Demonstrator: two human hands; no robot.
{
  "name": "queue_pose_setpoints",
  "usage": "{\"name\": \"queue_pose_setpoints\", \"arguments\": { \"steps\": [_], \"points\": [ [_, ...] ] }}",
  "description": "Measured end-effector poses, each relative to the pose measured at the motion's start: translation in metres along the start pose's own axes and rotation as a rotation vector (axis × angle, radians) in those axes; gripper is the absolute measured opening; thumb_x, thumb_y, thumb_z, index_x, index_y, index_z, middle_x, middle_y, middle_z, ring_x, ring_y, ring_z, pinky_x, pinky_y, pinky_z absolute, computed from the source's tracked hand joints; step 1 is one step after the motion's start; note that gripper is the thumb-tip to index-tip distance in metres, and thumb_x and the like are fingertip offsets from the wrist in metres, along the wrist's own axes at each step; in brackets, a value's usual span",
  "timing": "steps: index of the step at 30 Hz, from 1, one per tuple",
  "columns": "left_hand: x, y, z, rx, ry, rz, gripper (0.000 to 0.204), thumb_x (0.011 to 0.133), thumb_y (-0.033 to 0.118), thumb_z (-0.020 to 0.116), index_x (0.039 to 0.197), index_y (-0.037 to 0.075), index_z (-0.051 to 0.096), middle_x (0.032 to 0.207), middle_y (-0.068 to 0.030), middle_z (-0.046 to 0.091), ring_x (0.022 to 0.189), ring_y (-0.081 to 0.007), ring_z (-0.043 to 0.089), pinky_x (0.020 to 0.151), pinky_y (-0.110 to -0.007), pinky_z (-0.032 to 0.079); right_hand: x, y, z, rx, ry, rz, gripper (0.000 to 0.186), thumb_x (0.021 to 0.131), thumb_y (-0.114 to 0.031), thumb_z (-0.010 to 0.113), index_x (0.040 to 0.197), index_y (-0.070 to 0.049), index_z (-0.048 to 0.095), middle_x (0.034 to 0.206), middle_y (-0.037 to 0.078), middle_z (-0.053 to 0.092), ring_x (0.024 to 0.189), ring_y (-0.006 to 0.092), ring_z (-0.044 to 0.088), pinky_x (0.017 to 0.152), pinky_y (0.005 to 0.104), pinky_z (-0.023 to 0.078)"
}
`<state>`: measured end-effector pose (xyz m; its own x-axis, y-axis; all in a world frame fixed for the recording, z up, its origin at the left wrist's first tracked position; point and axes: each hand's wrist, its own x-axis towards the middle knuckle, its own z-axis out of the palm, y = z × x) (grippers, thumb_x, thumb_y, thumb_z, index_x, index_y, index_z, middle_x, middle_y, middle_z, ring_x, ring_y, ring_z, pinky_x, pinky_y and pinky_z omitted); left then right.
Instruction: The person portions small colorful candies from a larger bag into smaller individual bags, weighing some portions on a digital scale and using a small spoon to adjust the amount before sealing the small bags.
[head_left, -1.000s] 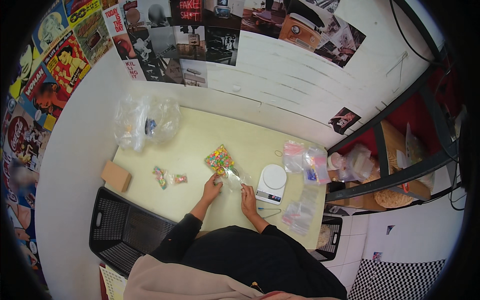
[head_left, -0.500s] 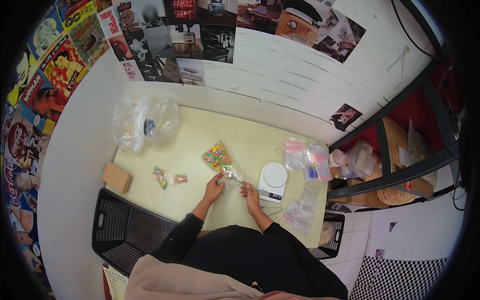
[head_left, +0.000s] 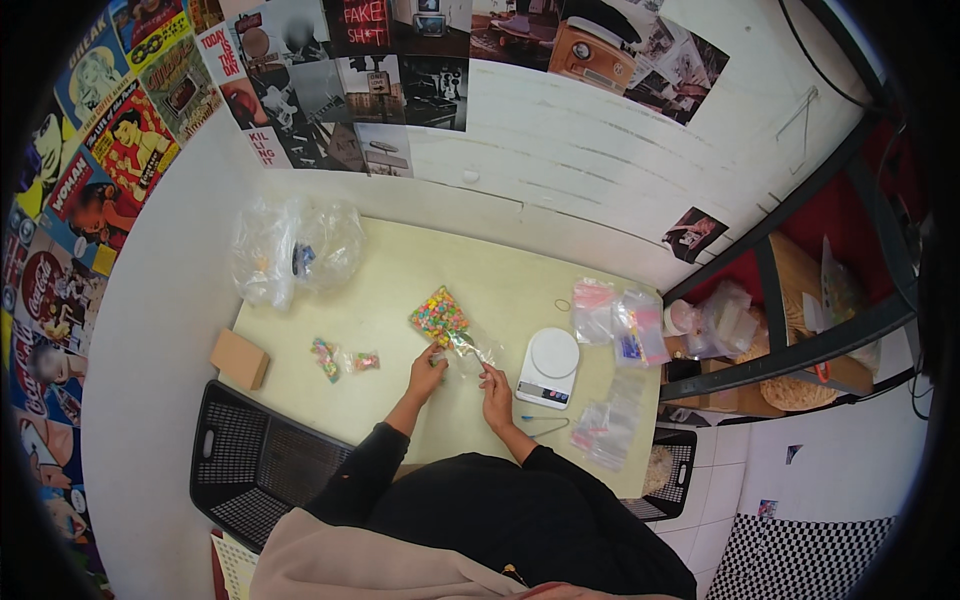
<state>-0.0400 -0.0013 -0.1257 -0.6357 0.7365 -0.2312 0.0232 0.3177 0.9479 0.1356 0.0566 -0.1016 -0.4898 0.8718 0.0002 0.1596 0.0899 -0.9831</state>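
Note:
A clear plastic bag of multicoloured candies (head_left: 440, 315) lies mid-table, its open end toward me. My right hand (head_left: 497, 398) is closed on the handle of a shiny metal spoon (head_left: 466, 346), whose other end is at the bag's mouth. Closed by the bag's near edge, my left hand (head_left: 428, 374) pinches clear plastic; which bag it belongs to is hard to tell. To the left lie two small filled candy packets (head_left: 325, 360). A white kitchen scale (head_left: 548, 370) stands right of my right hand, with blue-tipped tongs (head_left: 545, 424) below it.
Clear zip bags (head_left: 605, 430) and more packs of bags (head_left: 640, 325) lie along the table's right side. A big clear plastic bag (head_left: 330, 240) sits back left. A brown box (head_left: 240, 360) is at the left edge, above a black crate (head_left: 260, 455). Shelves (head_left: 790, 345) stand right.
My right hand has shifted slightly, and the spoon's end sits a little farther up at the bag's mouth. My left hand stays almost in place. The whole view has shifted slightly.

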Motion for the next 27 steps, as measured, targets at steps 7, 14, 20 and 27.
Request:
{"name": "queue_pose_setpoints", "arguments": {
  "steps": [7,14,20,27],
  "points": [
    [-0.004,0.008,0.008,0.017,-0.046,0.002,0.055,0.078,0.010,0.059,0.130,0.000,0.050,0.120,-0.0148,0.062,0.112,-0.0225,0.058,0.096,-0.030,0.042,-0.006,0.008,-0.002,0.169,-0.051,0.126,0.033,0.101,-0.020,0.038,0.124,-0.003,0.055,0.096,0.007,0.059,0.080,0.0124,0.056,0.074,0.0245,0.045],
    [-0.011,-0.010,-0.001,0.087,-0.029,0.116,0.057,0.081,0.011,0.062,0.134,0.000,0.045,0.110,-0.0114,0.064,0.103,-0.0202,0.060,0.093,-0.030,0.045,0.011,0.003,-0.029,0.388,-0.061,0.453,0.037,0.100,-0.029,0.039,0.119,-0.004,0.059,0.093,0.003,0.060,0.078,0.0082,0.055,0.069,0.0216,0.043],
    [-0.028,0.005,-0.001,-0.019,-0.029,0.084,0.051,0.080,0.007,0.068,0.127,0.000,0.050,0.100,-0.0087,0.064,0.093,-0.0169,0.061,0.087,-0.029,0.047,0.017,0.003,-0.063,0.355,-0.004,0.446,0.036,0.100,-0.027,0.038,0.113,-0.003,0.061,0.087,0.003,0.060,0.072,0.0083,0.055,0.066,0.0199,0.043],
    [-0.047,0.040,-0.008,-0.031,-0.071,0.263,0.048,0.076,-0.001,0.069,0.121,0.003,0.053,0.098,-0.0068,0.065,0.093,-0.0175,0.061,0.085,-0.029,0.047,0.025,-0.015,-0.104,0.265,0.013,0.418,0.035,0.098,-0.028,0.041,0.103,-0.003,0.064,0.075,0.002,0.059,0.062,0.0076,0.053,0.059,0.0205,0.043]
  ]
}}
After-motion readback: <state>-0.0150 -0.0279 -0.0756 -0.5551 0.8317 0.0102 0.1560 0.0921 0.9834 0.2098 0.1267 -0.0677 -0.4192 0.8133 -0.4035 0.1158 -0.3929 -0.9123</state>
